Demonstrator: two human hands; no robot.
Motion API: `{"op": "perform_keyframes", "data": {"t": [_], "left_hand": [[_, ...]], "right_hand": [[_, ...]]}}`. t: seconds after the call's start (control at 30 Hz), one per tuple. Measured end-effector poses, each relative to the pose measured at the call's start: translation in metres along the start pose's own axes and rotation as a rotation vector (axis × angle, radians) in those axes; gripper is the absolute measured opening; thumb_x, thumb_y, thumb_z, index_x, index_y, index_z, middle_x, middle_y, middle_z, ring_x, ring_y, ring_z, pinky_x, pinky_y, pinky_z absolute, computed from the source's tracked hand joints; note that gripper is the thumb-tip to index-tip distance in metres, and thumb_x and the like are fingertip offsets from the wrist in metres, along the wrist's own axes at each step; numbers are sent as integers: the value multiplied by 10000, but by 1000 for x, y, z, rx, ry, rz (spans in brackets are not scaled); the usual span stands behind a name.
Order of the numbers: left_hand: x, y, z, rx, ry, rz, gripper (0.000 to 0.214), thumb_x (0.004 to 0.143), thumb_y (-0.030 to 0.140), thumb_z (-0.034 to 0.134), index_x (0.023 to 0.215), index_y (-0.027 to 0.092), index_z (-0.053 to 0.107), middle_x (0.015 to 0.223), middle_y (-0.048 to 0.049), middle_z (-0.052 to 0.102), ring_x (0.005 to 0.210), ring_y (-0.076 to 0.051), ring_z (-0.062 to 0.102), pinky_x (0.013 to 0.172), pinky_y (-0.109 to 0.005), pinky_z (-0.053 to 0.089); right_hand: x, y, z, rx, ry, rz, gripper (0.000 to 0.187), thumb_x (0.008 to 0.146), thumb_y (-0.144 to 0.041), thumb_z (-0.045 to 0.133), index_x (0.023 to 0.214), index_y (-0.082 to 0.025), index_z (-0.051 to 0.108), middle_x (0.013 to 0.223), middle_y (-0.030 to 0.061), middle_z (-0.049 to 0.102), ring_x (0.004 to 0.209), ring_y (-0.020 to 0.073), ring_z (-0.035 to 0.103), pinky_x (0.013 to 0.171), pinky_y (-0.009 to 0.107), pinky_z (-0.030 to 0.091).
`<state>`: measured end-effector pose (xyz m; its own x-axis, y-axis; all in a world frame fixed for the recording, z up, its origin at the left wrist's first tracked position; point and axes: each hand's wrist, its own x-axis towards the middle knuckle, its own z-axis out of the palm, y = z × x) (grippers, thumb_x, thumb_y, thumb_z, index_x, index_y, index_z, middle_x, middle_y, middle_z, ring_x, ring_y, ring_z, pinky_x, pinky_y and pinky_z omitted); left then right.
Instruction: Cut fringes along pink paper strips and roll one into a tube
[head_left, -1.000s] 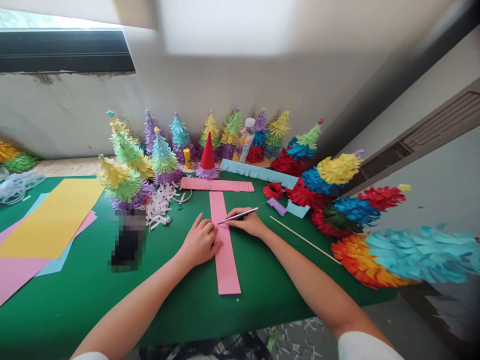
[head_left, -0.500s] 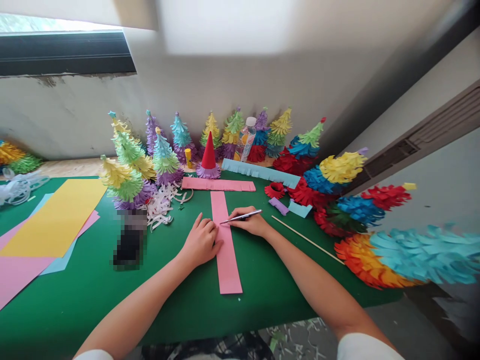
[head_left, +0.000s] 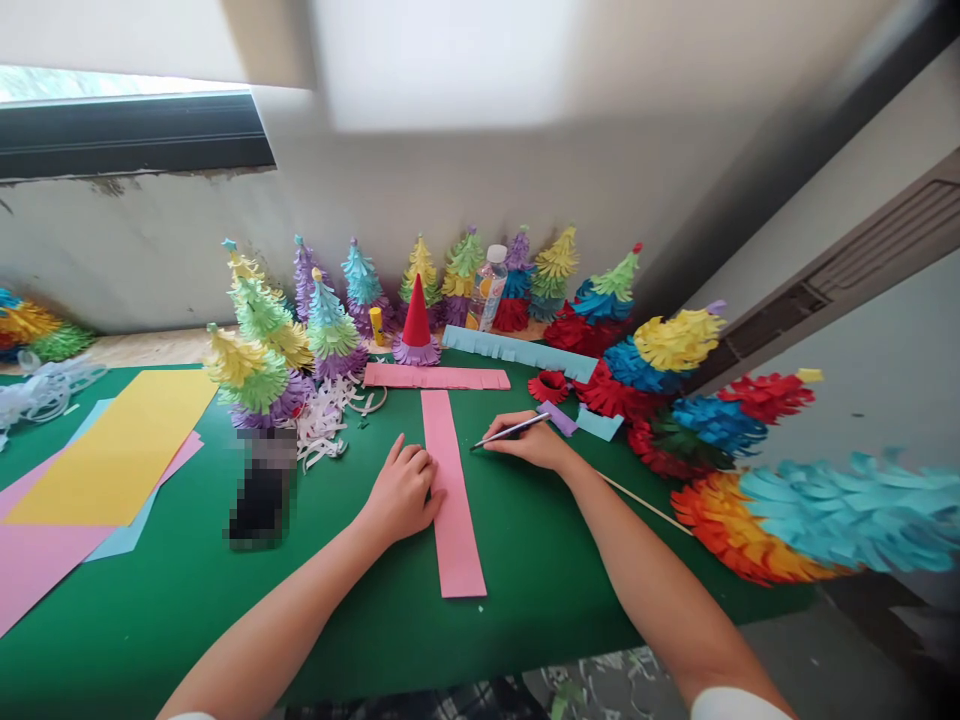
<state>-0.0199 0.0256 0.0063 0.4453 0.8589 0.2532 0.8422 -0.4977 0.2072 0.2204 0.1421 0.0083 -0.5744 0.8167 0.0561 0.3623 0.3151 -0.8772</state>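
A long pink paper strip lies lengthwise on the green table. My left hand rests with curled fingers on the strip's left edge, pressing it down. My right hand lies on the table just right of the strip, fingers closed around a thin silver pen-like tool whose tip points left toward the strip without touching it.
A fringed pink strip and a light blue one lie behind. Paper trees line the back and right side. Yellow, pink and blue sheets lie left. A thin wooden stick, a blurred dark object and paper scraps are nearby.
My right hand has slid right, off the pink strip, taking the silver tool with it. The left hand stays on the strip's edge. The view tilted slightly.
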Motion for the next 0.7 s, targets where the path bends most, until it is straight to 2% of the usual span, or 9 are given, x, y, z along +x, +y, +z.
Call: {"op": "perform_keyframes", "data": {"t": [0.1, 0.17, 0.3, 0.5, 0.7], "left_hand": [[-3, 1, -3, -9, -13, 3, 375, 803, 384, 556, 1074, 132, 617, 1011, -95, 616, 1095, -277, 499, 1141, -514, 199], [-6, 2, -4, -3, -19, 13, 488, 782, 441, 564, 1137, 107, 592, 1072, -114, 603, 1131, -302, 473, 1144, -529, 174], [-10, 5, -5, 24, -35, 19, 604, 785, 499, 534, 1215, 75, 547, 1157, -141, 575, 1175, -334, 440, 1139, -542, 166], [-8, 3, -2, 55, -14, 42, 576, 805, 497, 523, 1192, 73, 568, 1144, -151, 588, 1163, -333, 461, 1131, -541, 199], [-5, -2, -1, 88, 24, 121, 424, 819, 486, 540, 1028, 135, 654, 959, -107, 639, 1123, -310, 506, 1142, -529, 191]], "right_hand": [[-1, 3, -1, 94, 83, 21, 244, 626, -398, 773, 692, -178, 692, 703, 39, 702, 701, 202, 656, 668, 310, 509], [-2, 0, 6, 179, 144, 23, 276, 610, -425, 781, 696, -182, 685, 720, 40, 704, 737, 213, 665, 703, 328, 517], [-4, -12, 29, 220, 191, 45, 288, 628, -444, 770, 728, -185, 692, 709, 42, 700, 670, 190, 641, 623, 306, 501], [-3, -15, 46, 166, 151, 53, 250, 647, -407, 760, 724, -178, 694, 628, 13, 656, 565, 139, 551, 541, 267, 427], [-2, -19, 50, 115, 93, 26, 213, 676, -378, 742, 742, -179, 709, 681, 26, 678, 611, 147, 562, 578, 270, 428]]}}
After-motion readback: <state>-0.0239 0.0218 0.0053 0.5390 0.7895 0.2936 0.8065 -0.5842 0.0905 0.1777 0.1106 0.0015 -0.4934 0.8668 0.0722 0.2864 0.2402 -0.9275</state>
